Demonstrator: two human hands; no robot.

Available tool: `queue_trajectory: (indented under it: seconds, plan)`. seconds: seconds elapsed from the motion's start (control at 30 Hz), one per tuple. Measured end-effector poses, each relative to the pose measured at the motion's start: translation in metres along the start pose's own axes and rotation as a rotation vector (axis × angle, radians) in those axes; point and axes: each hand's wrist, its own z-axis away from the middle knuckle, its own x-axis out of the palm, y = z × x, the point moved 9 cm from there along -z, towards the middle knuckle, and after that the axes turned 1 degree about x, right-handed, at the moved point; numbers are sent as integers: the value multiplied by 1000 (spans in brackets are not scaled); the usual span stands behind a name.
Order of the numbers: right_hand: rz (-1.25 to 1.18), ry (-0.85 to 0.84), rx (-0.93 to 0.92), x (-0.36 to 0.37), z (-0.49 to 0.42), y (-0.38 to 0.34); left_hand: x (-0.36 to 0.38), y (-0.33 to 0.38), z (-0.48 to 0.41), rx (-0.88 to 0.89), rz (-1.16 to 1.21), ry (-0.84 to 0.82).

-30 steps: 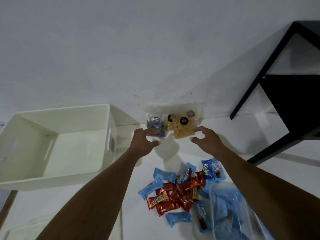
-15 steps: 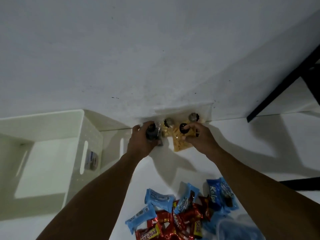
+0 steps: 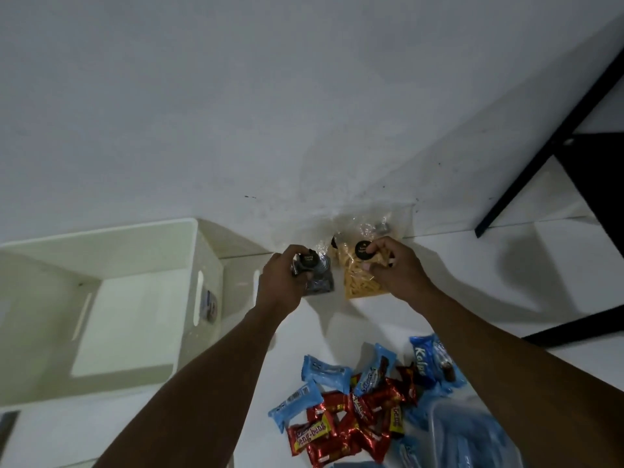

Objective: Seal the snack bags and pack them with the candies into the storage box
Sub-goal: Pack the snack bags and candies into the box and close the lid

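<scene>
Nearest the camera, a heap of candies in red and blue wrappers lay on the white floor. Just to their right sat a clear plastic bag with more blue wrappers showing through it, touching the edge of the heap.

Both bare forearms reached forward over the candies toward the wall. The left hand had its fingers curled round the top of a dark snack bag, thumb and fingertips closing about the neck where a round black sticker sat. The bag's base rested on the floor. Just beside it, the right hand pinched the upper part of a yellow snack bag between thumb and fingers, beside that bag's own black sticker. Its lower end also lay on the floor. The two bags stood side by side, close together, whether touching I could not tell.

Behind them, more clear wrapping leaned at the foot of the wall; its contents were too dim to make out.

The cream box stood open to the left, near the left hand and against the wall. Far right, a black frame rose from the floor.
</scene>
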Motion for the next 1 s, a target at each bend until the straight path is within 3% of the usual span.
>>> queue_trajectory:
  seconds: [0.33,0.57,0.77,1.0]
  plan:
    - [-6,19,-244,54,63,-151,-172,17,55,140,55,194]
    - [25,-28,-380,146,112,-257,-305,-36,92,106,68,303]
    - [52,-35,-322,231,131,-270,-353,-100,108,62,41,289]
    - [160,-60,-232,298,96,-244,-347,-163,73,1,63,243]
